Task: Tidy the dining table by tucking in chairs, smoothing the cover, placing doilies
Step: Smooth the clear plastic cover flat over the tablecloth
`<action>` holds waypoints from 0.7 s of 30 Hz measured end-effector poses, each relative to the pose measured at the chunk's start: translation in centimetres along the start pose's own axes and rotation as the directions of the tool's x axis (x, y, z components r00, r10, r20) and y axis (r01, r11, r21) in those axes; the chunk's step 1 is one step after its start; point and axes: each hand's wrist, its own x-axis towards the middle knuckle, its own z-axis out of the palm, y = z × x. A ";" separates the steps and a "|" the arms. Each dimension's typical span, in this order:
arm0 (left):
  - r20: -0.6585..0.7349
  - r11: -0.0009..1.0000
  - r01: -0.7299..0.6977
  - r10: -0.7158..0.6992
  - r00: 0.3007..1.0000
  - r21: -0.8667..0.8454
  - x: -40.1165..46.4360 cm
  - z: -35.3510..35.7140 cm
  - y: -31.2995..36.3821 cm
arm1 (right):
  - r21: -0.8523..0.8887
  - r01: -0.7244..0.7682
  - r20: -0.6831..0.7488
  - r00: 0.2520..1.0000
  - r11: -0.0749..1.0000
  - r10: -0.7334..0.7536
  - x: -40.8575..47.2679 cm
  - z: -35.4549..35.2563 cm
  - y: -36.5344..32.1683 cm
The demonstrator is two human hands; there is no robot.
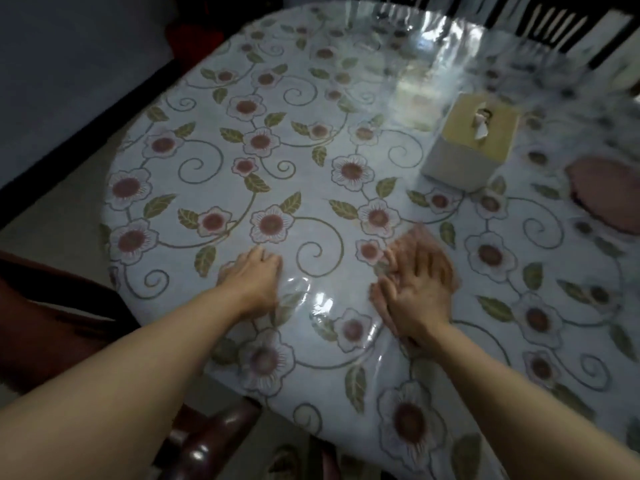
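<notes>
Both hands, the left hand [254, 277] and blurred right hand [417, 289], lay flat with fingers spread, gripping nothing, smoothing the still-bubbled clear cover [304, 299]; one pink doily [604, 195] lay far right.

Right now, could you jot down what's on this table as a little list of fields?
surface: table under a floral cover with a clear plastic sheet on top
left hand: flat on the cover, palm down
right hand: on the cover, blurred
wrinkle: raised plastic bubble between the hands
tissue box: upright, beyond the right hand
pink doily: at the right edge, partly out of view
chairs: dark wooden chair at the near edge; another chair back at the far side
</notes>
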 end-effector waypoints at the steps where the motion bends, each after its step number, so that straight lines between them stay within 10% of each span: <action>1: 0.013 0.999 -0.008 0.008 1.000 0.031 -0.2 0.5 1.0 | -0.022 0.098 0.020 0.995 0.995 -0.097 -1.9 -0.1 -0.3; 7: 0.151 0.980 -0.099 0.072 0.986 0.175 -1.5 1.4 5.7 | -0.086 0.745 0.237 0.660 0.661 -0.713 -10.0 0.6 1.6; 11: 0.163 0.966 -0.142 0.108 0.981 0.215 -2.5 2.3 8.9 | -0.094 0.368 0.121 0.927 0.925 -0.356 -8.7 -1.3 8.2; 14: 0.133 0.967 -0.144 0.118 0.984 0.209 -3.2 4.1 12.1 | -0.105 0.267 0.110 0.960 0.958 -0.256 -8.7 -1.9 10.3; 19: 0.085 0.958 -0.126 0.107 0.991 0.257 -4.7 6.4 17.0 | 0.000 0.853 0.083 0.520 0.522 -0.850 -15.8 1.1 9.7; 21: 0.081 0.951 -0.135 0.117 0.990 0.277 -5.5 7.1 19.0 | 0.001 0.849 0.120 0.524 0.528 -0.843 -17.1 1.7 12.7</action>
